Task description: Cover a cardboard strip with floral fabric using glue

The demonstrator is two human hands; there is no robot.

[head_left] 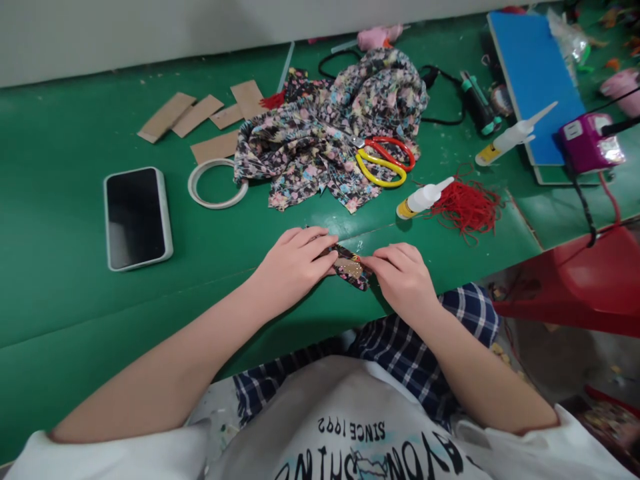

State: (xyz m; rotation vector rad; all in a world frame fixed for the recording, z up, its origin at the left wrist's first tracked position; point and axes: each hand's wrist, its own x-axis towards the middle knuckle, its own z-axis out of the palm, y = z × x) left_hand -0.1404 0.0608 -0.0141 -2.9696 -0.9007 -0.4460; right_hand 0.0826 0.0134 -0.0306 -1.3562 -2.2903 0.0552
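A small cardboard strip (349, 267) edged with dark floral fabric lies at the table's near edge, between my hands. My left hand (303, 260) bends over its left end, fingers closed down on it and hiding that part. At the right end, my right hand (404, 275) pinches the fabric edge between thumb and forefinger. Beyond them a crumpled floral cloth (320, 133) is spread out, and scissors (384, 162) with one red and one yellow handle rest on it. A glue bottle (420, 201) with a white nozzle lies just beyond my right hand.
On the left lie a phone (137, 219), a tape roll (193, 185) and several cardboard pieces (167, 117). To the right are tangled red cord (467, 208), a second glue bottle (505, 143), a box cutter (479, 103), a blue board (540, 87) and a purple device (590, 143). A red stool (595, 280) stands beside the table.
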